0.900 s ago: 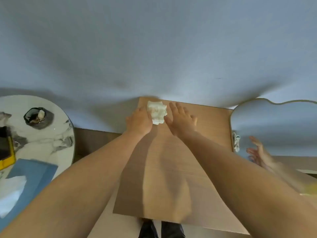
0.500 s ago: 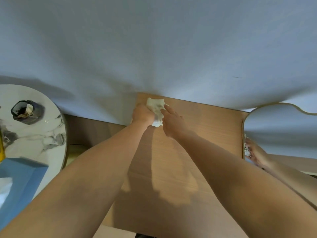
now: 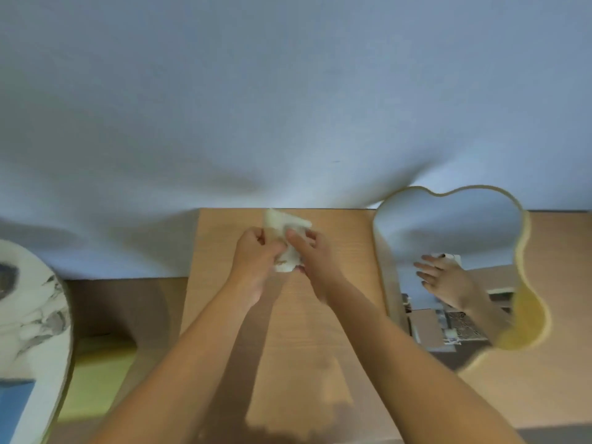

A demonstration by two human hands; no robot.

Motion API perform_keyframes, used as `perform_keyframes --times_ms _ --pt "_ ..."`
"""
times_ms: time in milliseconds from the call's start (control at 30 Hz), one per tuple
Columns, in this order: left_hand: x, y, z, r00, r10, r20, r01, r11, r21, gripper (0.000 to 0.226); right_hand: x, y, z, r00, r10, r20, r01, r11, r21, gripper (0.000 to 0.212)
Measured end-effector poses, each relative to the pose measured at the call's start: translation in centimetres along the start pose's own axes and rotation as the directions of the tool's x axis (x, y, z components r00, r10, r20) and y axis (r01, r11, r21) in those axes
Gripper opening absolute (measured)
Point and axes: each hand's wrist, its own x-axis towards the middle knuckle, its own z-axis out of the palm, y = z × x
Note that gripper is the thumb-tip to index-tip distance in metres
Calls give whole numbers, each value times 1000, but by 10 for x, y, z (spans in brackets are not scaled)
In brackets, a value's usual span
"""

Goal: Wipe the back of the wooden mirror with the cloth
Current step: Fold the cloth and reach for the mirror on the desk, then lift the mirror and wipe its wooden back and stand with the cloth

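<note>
The wooden mirror's back (image 3: 342,264) is a plain light-wood panel leaning against the pale blue wall, in the middle of the head view. A crumpled white cloth (image 3: 283,222) sits near the panel's top edge. My left hand (image 3: 256,253) grips the cloth's left side with curled fingers. Just beside it, my right hand (image 3: 315,256) pinches the right side of the cloth. The cloth's lower part hangs between the two hands, partly hidden by them.
A cloud-shaped mirror with a yellow frame (image 3: 448,225) stands right of the panel and reflects a hand. A round marble table (image 3: 35,318) is at the left, with a blue box (image 3: 12,402) on its near edge. Wooden floor lies right of the panel.
My right hand went from lying flat beside the cloth to pinching it. Both hands now bunch the cloth together. The view shifted right, showing more of the cloud mirror.
</note>
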Motion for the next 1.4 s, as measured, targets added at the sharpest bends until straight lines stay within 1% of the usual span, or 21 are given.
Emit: perform_keyframes --times_ms 67,167,267,333,400,467,500,533,600,667,700,733,767,800,833,900,967,1067,1233,1300,1400 --pt "-37 4 22 992 -17 122 30 994 -103 42 -39 -9 -27 996 -12 93 -8 979 206 56" --pt "-91 2 56 937 -44 347 117 975 -191 43 -104 -21 -72 993 -35 113 -13 917 399 49" --pt "-138 -1 95 844 -57 533 192 960 -201 37 -163 -28 -116 998 -57 5 49 898 438 38" --pt "-165 -3 120 793 -62 606 218 958 -188 23 -194 -32 -145 992 -51 -114 98 884 457 39" --pt "-188 -3 145 772 -62 633 161 982 -101 7 -219 -37 -170 980 -62 -191 143 880 453 37" --pt "-203 -2 169 782 -36 623 20 999 33 7 -236 -45 -196 964 -84 -251 190 879 438 31" --pt "-208 0 182 787 -17 616 -50 995 91 14 -241 -50 -210 954 -97 -282 216 879 426 30" --pt "-213 2 195 796 -1 606 -95 987 127 22 -245 -55 -225 943 -108 -315 239 878 415 30" --pt "-214 2 225 837 34 546 -109 988 106 31 -248 -66 -256 924 -111 -367 271 867 419 27" --pt "-209 -3 257 882 121 455 -201 971 132 17 -245 -77 -289 918 -121 -378 290 855 430 24" --pt "-205 -6 273 893 179 413 -288 932 219 9 -241 -81 -306 919 -125 -375 293 852 434 23" --pt "-199 -12 289 893 229 388 -367 870 330 10 -236 -84 -322 919 -124 -374 293 850 438 22" --pt "-193 -18 304 887 263 379 -422 793 440 20 -230 -85 -337 919 -119 -377 291 849 442 22" --pt "-187 -24 318 887 283 364 -448 719 532 44 -222 -85 -351 918 -110 -380 286 849 445 23" --pt "-182 -29 332 891 297 343 -450 670 590 66 -214 -84 -364 919 -97 -381 275 851 446 26" --pt "-175 -37 356 884 342 318 -465 582 667 90 -195 -79 -386 924 -58 -379 238 861 449 28" --pt "-168 -43 373 879 374 297 -462 507 728 103 -177 -74 -402 931 -14 -365 192 870 454 24" --pt "-156 -47 389 868 410 281 -458 442 771 113 -154 -63 -412 943 38 -330 124 882 455 25" --pt "-139 -44 405 879 424 217 -411 445 796 116 -134 -51 -410 958 109 -266 22 894 447 25" --pt "-133 -38 407 895 408 183 -381 484 787 112 -130 -51 -408 957 114 -266 11 904 427 22" --pt "-130 -33 407 930 342 131 -321 587 743 99 -125 -53 -406 957 103 -271 8 925 380 17"
